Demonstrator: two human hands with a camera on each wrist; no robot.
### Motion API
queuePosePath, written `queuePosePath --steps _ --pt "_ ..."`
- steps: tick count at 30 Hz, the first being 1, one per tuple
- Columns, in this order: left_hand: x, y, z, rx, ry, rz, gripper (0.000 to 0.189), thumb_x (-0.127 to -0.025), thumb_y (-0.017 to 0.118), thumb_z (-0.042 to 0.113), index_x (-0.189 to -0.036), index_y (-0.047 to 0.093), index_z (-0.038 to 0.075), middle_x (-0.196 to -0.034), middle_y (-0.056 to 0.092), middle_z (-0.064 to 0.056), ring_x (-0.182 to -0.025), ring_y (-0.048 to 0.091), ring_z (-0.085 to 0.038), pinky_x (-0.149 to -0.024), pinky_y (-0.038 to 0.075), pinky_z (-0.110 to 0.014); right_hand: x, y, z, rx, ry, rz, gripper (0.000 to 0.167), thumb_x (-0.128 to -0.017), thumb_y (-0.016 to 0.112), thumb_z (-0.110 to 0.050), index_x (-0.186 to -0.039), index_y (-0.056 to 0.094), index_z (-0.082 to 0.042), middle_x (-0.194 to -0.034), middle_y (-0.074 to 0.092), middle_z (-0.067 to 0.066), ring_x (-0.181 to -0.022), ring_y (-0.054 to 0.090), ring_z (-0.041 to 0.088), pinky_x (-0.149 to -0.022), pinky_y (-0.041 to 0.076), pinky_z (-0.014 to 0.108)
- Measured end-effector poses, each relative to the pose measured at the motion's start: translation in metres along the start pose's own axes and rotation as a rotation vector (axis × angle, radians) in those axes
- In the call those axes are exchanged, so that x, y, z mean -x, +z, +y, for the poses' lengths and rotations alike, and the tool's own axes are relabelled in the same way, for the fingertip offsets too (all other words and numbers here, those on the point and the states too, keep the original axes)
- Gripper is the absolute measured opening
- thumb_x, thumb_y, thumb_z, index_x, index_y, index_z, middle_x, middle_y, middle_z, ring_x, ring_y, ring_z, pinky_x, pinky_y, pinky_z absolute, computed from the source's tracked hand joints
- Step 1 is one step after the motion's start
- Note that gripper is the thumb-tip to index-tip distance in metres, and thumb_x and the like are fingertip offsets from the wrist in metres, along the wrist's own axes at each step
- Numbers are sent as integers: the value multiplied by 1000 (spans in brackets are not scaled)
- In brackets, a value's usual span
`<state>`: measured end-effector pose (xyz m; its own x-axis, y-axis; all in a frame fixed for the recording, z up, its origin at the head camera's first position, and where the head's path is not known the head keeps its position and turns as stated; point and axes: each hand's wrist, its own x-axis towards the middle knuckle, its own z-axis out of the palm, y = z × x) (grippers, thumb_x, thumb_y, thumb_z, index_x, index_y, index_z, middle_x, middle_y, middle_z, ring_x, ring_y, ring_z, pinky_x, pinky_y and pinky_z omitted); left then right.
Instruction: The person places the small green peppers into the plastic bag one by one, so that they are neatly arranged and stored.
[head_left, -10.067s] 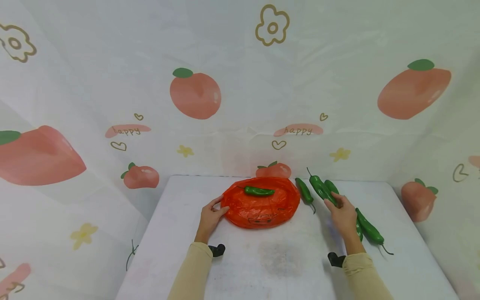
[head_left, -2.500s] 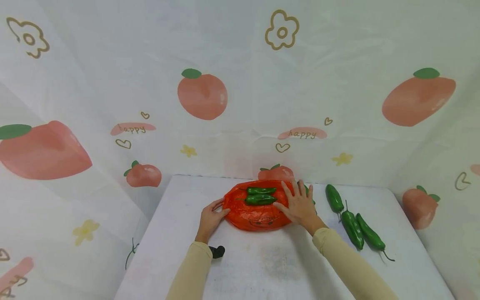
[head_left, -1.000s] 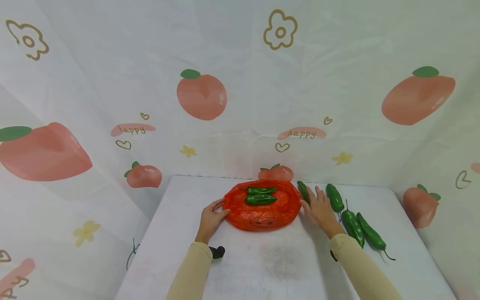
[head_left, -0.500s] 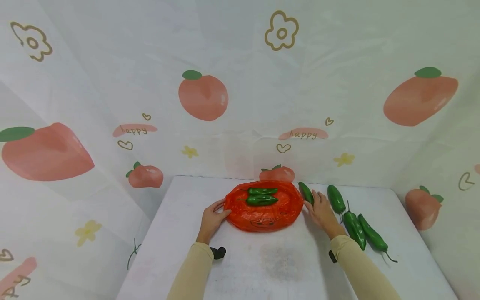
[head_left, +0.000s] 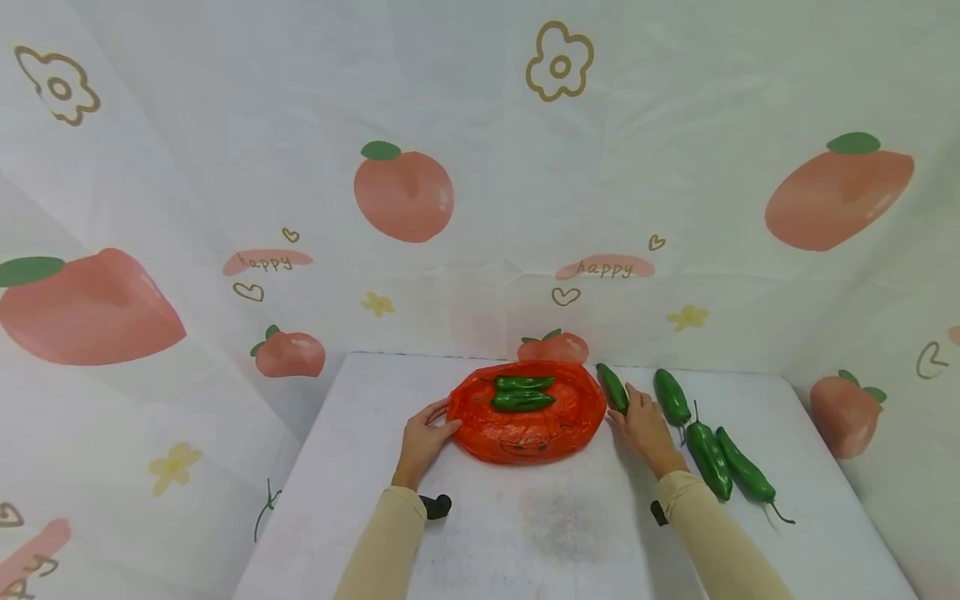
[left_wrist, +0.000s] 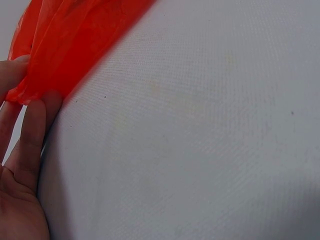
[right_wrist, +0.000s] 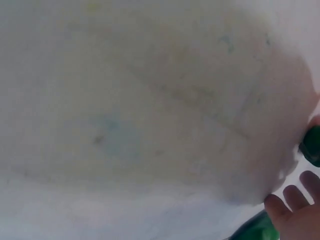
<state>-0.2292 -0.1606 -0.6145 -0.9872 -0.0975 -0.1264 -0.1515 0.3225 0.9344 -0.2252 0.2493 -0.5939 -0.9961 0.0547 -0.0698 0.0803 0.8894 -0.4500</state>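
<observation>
In the head view my left hand (head_left: 422, 442) pinches the left edge of a red plastic bag (head_left: 517, 433) spread on the table. The left wrist view shows the red film (left_wrist: 75, 55) between thumb and fingers. Two green chili peppers (head_left: 523, 401) lie side by side on the bag. Just right of the bag my right hand (head_left: 647, 429) pinches the near end of another green pepper (head_left: 611, 385) with thumb and finger. That pepper's end (right_wrist: 312, 145) shows at the right edge of the right wrist view; the rest of it is cut off there.
Three more green peppers lie on the right of the white table (head_left: 487, 533): one farther back (head_left: 672, 397), one in the middle (head_left: 708, 458) and one outermost with a long stem (head_left: 744, 467). A printed cloth wall (head_left: 480, 308) stands behind the table.
One pepper was on the bag ten seconds ago; now two are. My right hand has moved from the bag's right side back to the pepper beside it. My left hand stays at the bag's edge.
</observation>
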Motion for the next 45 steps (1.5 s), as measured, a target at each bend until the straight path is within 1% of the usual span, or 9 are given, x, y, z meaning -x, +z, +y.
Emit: queuePosePath --steps 3,5,13,18,22,29,35,40,45 --pt "1 1 0 -12 -7 -1 50 -89 80 30 -137 66 23 -141 66 -8 -97 67 -16 -99 59 -40 1 1 -1 17 13 21 71 -103 58 -27 -155 25 8 -147 40 39 -132 41 58 -113 39 69" --pt "2 1 0 -16 -5 -5 51 -89 79 30 -137 66 22 -141 66 -9 -94 67 -18 -99 59 -40 1 1 -3 16 25 37 70 -103 59 -26 -154 27 8 -146 42 39 -130 43 58 -112 41 68" --pt "-3 0 -5 11 -16 -15 51 -89 80 31 -137 65 24 -142 65 -8 -113 69 -21 -98 60 -39 -3 6 -9 -20 105 35 68 -104 57 -29 -155 29 4 -148 44 33 -128 42 52 -111 40 66" --pt "-5 0 -8 26 -5 -27 52 -89 80 32 -137 65 22 -141 65 -10 -112 70 -22 -98 60 -38 -5 7 -7 -38 117 30 65 -105 56 -28 -154 30 5 -147 44 33 -129 41 51 -112 39 65" --pt "-5 -1 -9 32 -7 -25 52 -89 80 32 -137 65 22 -140 66 -10 -107 72 -23 -96 60 -37 -3 6 -6 -50 112 52 58 -106 52 -25 -151 34 7 -146 45 34 -127 43 52 -111 41 64" --pt "-7 -1 -8 62 -20 -41 53 -88 81 31 -138 65 22 -142 65 -10 -111 72 -23 -96 60 -36 3 0 -6 -113 97 133 50 -106 49 -18 -147 40 10 -141 49 36 -125 46 53 -108 42 65" --pt "-5 -2 -6 35 -7 -29 53 -88 81 33 -138 65 22 -141 65 -10 -114 70 -23 -97 60 -37 6 -4 -5 -185 85 169 47 -107 46 -14 -143 39 15 -137 48 39 -124 46 52 -110 40 65" --pt "-5 -2 -5 54 -18 -38 54 -88 81 33 -138 65 23 -141 65 -10 -115 71 -24 -95 61 -35 7 -7 -7 -203 81 181 47 -107 46 -14 -144 39 15 -137 50 38 -123 51 50 -110 43 64" --pt "-6 -2 -6 74 -22 -43 54 -88 81 32 -139 64 21 -142 64 -12 -109 73 -22 -92 61 -34 7 -10 -7 -226 28 268 44 -104 52 -9 -139 46 15 -132 55 39 -120 55 50 -106 46 63"
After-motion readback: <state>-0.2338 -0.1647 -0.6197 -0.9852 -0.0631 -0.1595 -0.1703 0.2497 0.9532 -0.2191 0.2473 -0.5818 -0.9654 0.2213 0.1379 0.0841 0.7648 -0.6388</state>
